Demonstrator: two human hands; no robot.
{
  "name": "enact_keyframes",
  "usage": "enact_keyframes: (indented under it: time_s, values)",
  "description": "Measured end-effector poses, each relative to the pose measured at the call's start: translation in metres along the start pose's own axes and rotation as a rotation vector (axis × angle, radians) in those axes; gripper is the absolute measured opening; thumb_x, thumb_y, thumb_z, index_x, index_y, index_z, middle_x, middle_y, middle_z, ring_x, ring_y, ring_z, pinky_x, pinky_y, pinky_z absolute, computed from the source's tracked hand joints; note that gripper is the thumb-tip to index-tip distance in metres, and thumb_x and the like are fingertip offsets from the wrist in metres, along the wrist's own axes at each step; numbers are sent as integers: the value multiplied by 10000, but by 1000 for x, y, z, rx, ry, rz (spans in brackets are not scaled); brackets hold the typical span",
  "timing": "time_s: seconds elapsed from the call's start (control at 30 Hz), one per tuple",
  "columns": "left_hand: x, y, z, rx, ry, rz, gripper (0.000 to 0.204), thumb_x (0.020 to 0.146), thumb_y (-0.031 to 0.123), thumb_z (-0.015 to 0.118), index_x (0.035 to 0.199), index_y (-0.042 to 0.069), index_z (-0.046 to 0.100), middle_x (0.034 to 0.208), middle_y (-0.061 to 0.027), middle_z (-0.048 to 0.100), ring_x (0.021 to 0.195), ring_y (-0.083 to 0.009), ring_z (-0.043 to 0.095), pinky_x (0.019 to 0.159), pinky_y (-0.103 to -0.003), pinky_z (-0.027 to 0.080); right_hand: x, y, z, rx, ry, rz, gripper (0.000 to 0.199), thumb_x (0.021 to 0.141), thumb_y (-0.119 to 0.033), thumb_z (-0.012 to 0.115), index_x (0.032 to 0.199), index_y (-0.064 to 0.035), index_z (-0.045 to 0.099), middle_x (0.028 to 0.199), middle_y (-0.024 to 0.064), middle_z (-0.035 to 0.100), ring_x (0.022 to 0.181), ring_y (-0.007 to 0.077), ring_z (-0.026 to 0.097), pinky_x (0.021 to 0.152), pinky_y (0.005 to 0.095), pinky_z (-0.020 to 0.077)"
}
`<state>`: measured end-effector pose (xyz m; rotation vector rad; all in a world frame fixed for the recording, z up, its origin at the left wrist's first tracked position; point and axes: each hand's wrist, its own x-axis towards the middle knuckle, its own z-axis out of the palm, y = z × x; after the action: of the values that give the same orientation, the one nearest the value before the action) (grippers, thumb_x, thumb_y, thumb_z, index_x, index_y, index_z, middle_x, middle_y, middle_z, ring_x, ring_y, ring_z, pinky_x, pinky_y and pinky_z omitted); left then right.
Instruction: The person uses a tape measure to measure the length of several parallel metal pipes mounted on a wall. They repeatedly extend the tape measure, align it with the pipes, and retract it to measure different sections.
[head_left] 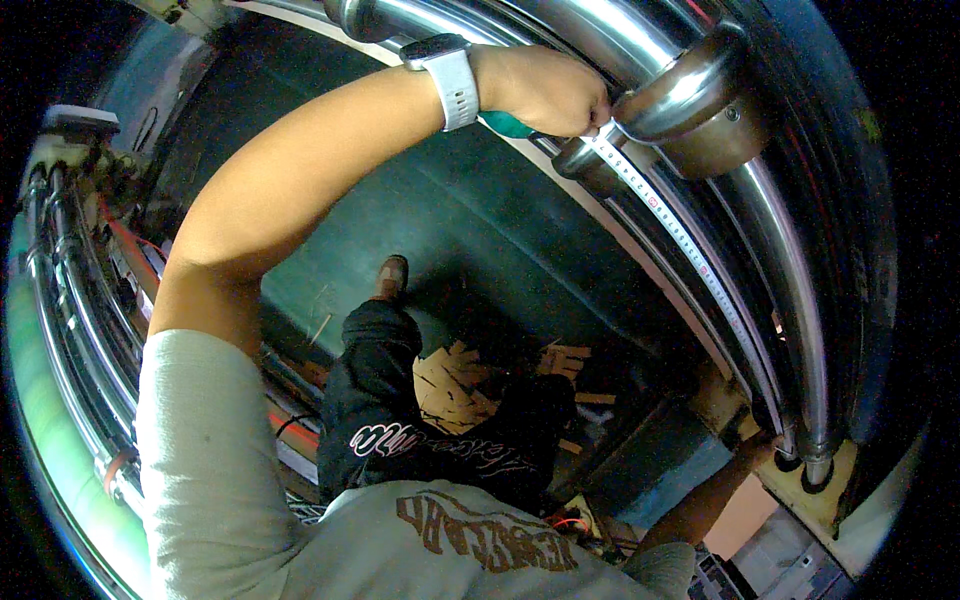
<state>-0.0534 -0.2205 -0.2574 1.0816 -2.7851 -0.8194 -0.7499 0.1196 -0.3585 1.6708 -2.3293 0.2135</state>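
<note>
My left hand (540, 92) is closed around a tape measure, whose green case (507, 124) shows below the fingers. The hand rests against a dark metal collar (690, 105) on a steel roller. From the hand, the white tape blade (653, 203) runs out along the rollers and bends away to the lower right. At the far end of the blade, my right hand (762, 447) is closed on it beside the roller ends. Its fingers are small and dark here.
Steel rollers (775, 230) curve along the right side. More rods and a green roller (50, 400) stand on the left. Cardboard scraps (455, 385) lie on the dark green floor (480, 250) by my feet. A pale side plate (810, 500) holds the roller ends.
</note>
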Motion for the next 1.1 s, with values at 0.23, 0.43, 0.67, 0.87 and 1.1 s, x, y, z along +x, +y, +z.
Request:
enact_keyframes:
  time_s: [0.23,0.43,0.67,0.87,1.1]
  values:
    - [-1,5,-3,40,-5,-18,231,788,263,488,875,80,599,771,-136,602,733,-299,582,666,-390,455,-7,15,0,-6,6,62,383,809,-214,476,1085,50,444,1071,177,505,999,277,470,852,357,370]
    - [-2,11,-8,0,-22,-13,190,729,151,456,800,48,599,757,-153,584,727,-312,548,661,-388,418,-14,46,-2,-26,10,121,396,804,-218,484,1088,56,443,1061,181,512,995,281,474,846,356,373]
    - [2,9,-7,61,-51,-12,227,780,254,487,874,86,607,727,-124,601,688,-284,582,645,-379,458,-7,75,8,-36,13,180,412,800,-223,494,1092,63,442,1048,186,519,990,286,479,839,356,377]
    - [4,7,-7,59,-1,54,221,761,215,478,884,79,602,735,-128,601,691,-281,583,647,-374,461,-2,99,-9,-81,31,247,426,795,-227,502,1095,70,440,1038,190,526,986,289,483,833,355,380]
    - [-3,15,-11,11,-25,-23,207,743,167,472,834,36,604,779,-179,584,749,-339,545,681,-406,419,14,9,-18,-204,-100,481,395,812,-205,490,1100,60,428,1055,205,513,997,307,477,822,373,387]
